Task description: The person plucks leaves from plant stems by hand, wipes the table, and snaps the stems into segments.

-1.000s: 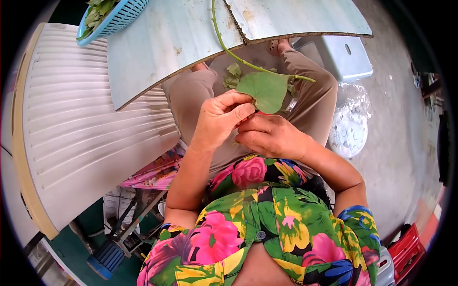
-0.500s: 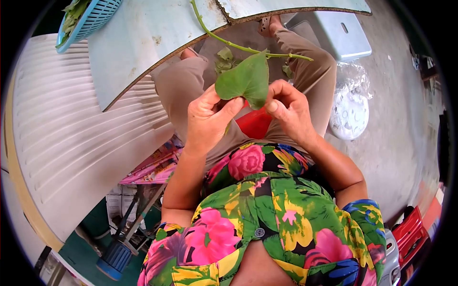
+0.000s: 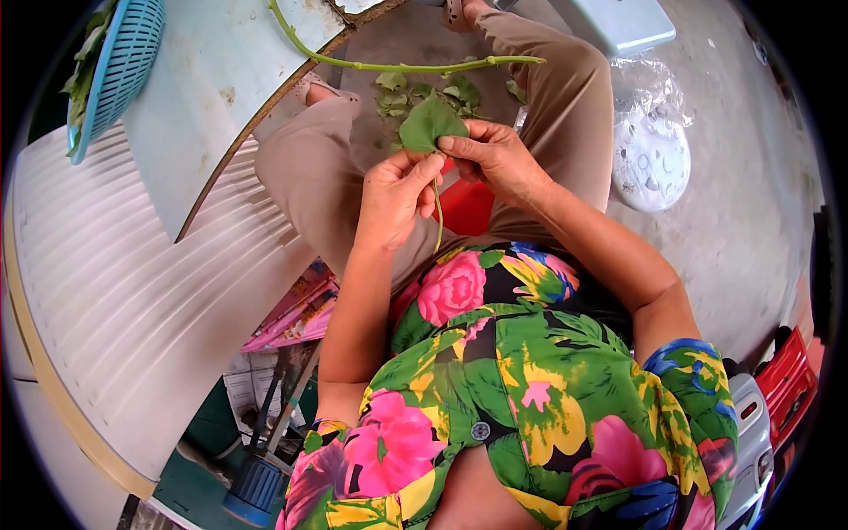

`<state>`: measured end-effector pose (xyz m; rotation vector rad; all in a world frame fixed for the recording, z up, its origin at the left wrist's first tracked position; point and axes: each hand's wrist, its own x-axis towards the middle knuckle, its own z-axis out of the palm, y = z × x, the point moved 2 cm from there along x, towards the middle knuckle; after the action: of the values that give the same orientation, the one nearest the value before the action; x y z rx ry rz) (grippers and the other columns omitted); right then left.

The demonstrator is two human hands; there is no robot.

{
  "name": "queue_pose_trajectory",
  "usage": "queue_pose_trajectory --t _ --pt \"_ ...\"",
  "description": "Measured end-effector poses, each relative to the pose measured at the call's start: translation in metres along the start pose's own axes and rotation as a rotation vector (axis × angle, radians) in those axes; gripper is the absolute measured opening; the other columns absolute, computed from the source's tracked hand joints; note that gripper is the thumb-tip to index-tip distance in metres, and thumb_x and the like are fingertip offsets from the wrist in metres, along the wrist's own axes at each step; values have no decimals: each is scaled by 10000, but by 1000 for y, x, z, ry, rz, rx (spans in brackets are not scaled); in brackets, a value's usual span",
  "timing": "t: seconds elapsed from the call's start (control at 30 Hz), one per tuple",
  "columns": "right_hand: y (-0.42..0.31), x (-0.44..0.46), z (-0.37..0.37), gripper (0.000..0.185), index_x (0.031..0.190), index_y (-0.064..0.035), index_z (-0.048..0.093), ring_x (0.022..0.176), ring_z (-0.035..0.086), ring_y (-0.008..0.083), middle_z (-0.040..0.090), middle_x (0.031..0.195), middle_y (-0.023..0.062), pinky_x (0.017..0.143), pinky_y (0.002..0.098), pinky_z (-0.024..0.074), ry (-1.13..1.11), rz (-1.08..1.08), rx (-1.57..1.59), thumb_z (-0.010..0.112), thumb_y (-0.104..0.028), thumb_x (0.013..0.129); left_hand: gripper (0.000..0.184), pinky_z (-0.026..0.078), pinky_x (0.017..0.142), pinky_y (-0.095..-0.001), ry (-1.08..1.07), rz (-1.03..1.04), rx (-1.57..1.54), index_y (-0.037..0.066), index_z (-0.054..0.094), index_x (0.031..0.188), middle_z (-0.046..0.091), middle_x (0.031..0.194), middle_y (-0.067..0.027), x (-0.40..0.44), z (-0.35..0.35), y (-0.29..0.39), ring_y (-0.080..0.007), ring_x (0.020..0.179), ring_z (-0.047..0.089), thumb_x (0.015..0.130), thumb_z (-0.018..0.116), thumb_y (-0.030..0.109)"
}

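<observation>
A green heart-shaped leaf (image 3: pixel 429 124) is held up between my two hands, over my lap. My left hand (image 3: pixel 396 193) pinches it low down, thumb against fingers, where its thin stem (image 3: pixel 439 221) hangs toward my shirt. With thumb and fingertips, my right hand (image 3: pixel 499 159) grips the leaf's right edge near the base. Beyond both hands, a long green stalk (image 3: pixel 424 68) extends from the tabletop out over its edge. Loose leaves (image 3: pixel 397 99) lie on the floor between my feet.
A pale tabletop (image 3: pixel 212 79) with a worn edge curves ahead, and a blue basket (image 3: pixel 124 79) of greens stands at left. Ribbed white panelling (image 3: pixel 132 265) fills the left side. A pale blue stool (image 3: pixel 618 26) and a plastic-wrapped round white object (image 3: pixel 652 163) are at right.
The leaf has tilted and now looks smaller. My right hand has come in closer to my left, and the stem now hangs in plain sight. The view has shifted, showing more floor leaves.
</observation>
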<state>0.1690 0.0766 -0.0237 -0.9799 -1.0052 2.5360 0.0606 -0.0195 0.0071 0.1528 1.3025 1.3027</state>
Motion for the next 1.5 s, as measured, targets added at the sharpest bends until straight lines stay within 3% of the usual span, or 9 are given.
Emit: queue_pose_trajectory --t 0.33,0.53,0.73,0.87,0.97,1.2,1.3,1.4,1.5 --pt "-8 16 -18 160 693 -90 549 470 382 68 466 581 -37 438 204 306 122 -39 309 609 -194 799 114 278 360 -157 -4 8 282 18 552 772 481 559 13 -6 -2 5 -31 395 368 828 551 118" --pt "-5 9 -13 303 749 -78 574 570 476 70 524 662 -24 483 194 353 73 64 57 610 -378 779 125 294 365 -162 18 34 270 17 559 734 493 554 23 -8 -2 4 -12 406 389 817 567 110" --pt "-3 14 -14 130 741 -84 572 520 445 69 522 628 -24 479 202 369 140 -19 255 595 -190 812 128 312 379 -175 -2 37 313 15 548 762 483 572 9 -10 1 8 -46 425 391 831 551 123" --pt "-11 18 -28 197 772 -87 578 549 459 78 533 653 -19 499 202 373 151 -19 338 552 -271 838 127 313 380 -178 -19 23 271 14 548 765 482 580 8 -11 0 10 -47 428 388 832 549 122" --pt "-5 10 -15 264 854 -54 604 613 491 91 553 708 1 526 221 392 77 217 285 565 -314 824 125 314 379 -181 -17 20 296 12 548 770 480 584 3 -10 0 10 -55 427 387 832 550 121" --pt "-10 24 -26 176 845 -50 580 517 429 50 505 622 -47 459 200 363 212 -43 316 542 -222 844 142 320 381 -184 -56 -1 232 2 552 787 482 590 -12 -14 2 9 -67 434 395 839 544 134" --pt "-15 19 -31 285 909 -48 576 632 493 81 547 698 -22 582 239 427 176 89 257 561 -320 825 141 324 381 -186 -43 -4 221 1 551 795 485 592 -16 -12 0 8 -70 431 396 843 536 132" --pt "-11 5 -1 323 969 -18 576 877 559 170 613 886 76 799 330 446 -121 218 201 619 -281 786 136 325 380 -185 -94 -17 218 -5 555 797 496 594 -16 -9 3 5 -65 426 404 844 531 121" --pt "-5 9 -1 155 874 -31 608 771 577 142 616 816 57 713 270 472 -107 136 193 610 -160 788 144 331 381 -187 -106 -28 204 -7 549 794 497 597 -17 -8 3 3 -68 432 409 846 530 126"
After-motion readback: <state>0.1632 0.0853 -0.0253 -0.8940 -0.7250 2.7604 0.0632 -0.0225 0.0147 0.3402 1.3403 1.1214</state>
